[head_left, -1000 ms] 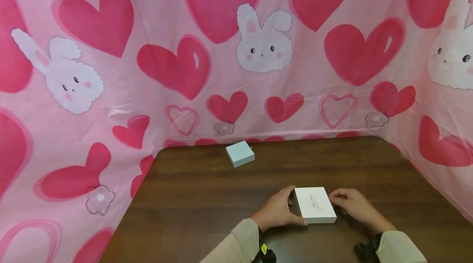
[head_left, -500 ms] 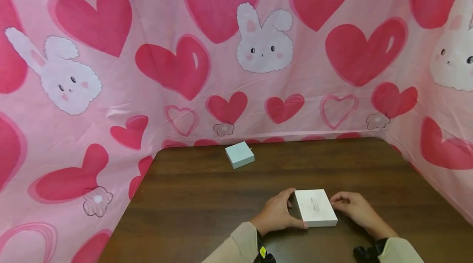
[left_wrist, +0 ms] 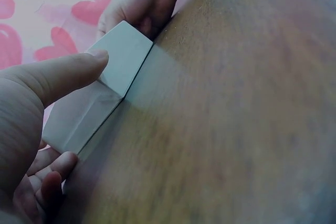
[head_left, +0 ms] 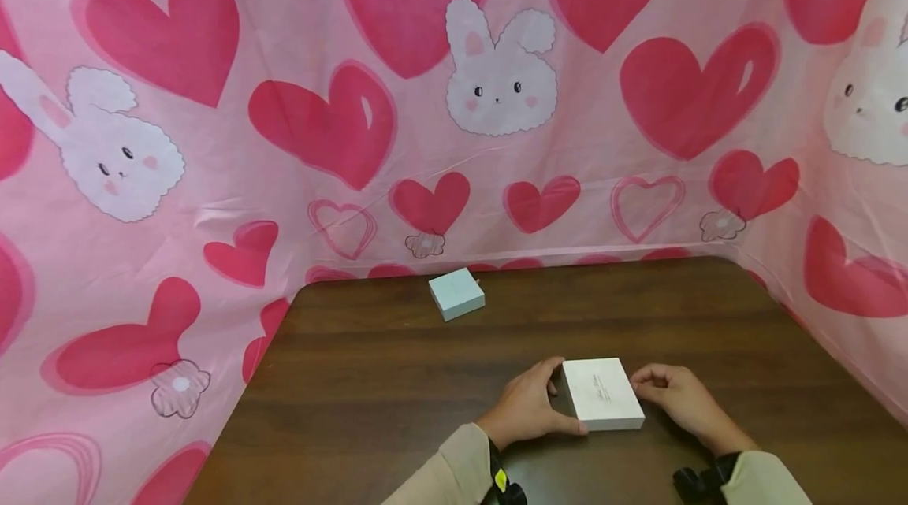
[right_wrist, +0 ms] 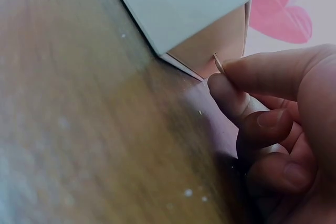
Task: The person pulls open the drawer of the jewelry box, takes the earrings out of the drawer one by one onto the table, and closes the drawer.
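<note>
A flat white box [head_left: 603, 393] with small dark lettering on top lies on the table. My left hand [head_left: 526, 404] holds it by the left side; in the left wrist view the thumb [left_wrist: 73, 72] presses the near face, and the other fingers reach round the far corner. At the right side is my right hand [head_left: 684, 402]. Its thumb and forefinger pinch a thin pull tab [right_wrist: 218, 63] that sticks out of the box's recessed end face, as the right wrist view shows. The other fingers of that hand are curled in.
The brown wooden table [head_left: 369, 395] carries a second, pale box [head_left: 457, 294] near its back edge, with a small tab on its right side. A pink cloth [head_left: 298, 150] printed with hearts and rabbits hangs behind and along both sides.
</note>
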### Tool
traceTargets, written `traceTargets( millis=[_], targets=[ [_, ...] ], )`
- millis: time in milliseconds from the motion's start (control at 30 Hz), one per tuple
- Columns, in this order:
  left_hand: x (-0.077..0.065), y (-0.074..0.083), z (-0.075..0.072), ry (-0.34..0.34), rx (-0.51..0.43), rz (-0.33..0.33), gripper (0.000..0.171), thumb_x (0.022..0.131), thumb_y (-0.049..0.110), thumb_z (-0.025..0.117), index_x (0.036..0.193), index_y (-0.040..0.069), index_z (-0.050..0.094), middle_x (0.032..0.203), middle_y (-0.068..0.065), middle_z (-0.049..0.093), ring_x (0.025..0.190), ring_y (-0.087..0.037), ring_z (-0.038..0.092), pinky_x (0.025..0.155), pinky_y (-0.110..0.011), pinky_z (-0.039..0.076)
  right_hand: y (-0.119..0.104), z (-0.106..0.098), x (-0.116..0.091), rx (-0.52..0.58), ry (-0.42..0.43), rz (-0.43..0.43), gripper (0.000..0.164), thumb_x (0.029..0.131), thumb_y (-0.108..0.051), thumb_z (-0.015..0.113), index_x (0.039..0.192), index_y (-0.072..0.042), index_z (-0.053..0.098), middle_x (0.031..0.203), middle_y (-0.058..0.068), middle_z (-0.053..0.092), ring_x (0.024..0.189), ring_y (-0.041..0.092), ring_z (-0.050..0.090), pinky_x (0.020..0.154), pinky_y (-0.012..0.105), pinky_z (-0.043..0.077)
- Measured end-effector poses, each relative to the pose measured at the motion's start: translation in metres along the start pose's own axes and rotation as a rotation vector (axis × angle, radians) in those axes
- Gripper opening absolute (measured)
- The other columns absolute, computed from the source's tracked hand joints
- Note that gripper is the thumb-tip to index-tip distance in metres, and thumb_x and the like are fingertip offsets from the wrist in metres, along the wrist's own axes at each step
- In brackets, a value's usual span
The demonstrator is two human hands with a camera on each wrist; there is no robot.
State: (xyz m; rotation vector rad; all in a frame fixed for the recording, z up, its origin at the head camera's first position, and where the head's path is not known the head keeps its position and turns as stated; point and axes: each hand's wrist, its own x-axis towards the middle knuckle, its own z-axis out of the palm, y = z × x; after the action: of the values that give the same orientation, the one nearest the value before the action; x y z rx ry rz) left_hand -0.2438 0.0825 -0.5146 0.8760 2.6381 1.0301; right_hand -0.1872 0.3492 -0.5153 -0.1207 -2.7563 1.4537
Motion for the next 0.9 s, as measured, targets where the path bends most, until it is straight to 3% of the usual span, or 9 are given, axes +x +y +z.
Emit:
traceTargets(
  millis=[367,900],
  targets=[
    [0.0042,-0.0019,-0.0025,0.011,0.012,0.021,0.099,0.058,0.061,0.087,0.141,0.027,0.045,0.093,0.017,0.050,0.082,0.001,0.049,0.068,-0.025,0.041,0.0002,-0.0016,0.0055,-0.043,0.019,-0.006,0.008,0.087,-0.013,0.072,0.093,-0.007,0.071,0.087,0.003,0.068,0.078,0.015,0.057,0.066,0.029,0.043],
    [0.0035,-0.0030,0.0003,-0.020,0.019,-0.008,0.100,0.058,0.063,0.085,0.142,0.029,0.043,0.094,0.018,0.050,0.084,0.001,0.049,0.072,-0.026,0.041,0.0053,-0.0034,-0.0012,-0.072,0.060,-0.056,0.007,0.088,-0.011,0.072,0.092,-0.006,0.071,0.086,0.002,0.067,0.075,0.009,0.056,0.065,0.027,0.043]
  ],
)
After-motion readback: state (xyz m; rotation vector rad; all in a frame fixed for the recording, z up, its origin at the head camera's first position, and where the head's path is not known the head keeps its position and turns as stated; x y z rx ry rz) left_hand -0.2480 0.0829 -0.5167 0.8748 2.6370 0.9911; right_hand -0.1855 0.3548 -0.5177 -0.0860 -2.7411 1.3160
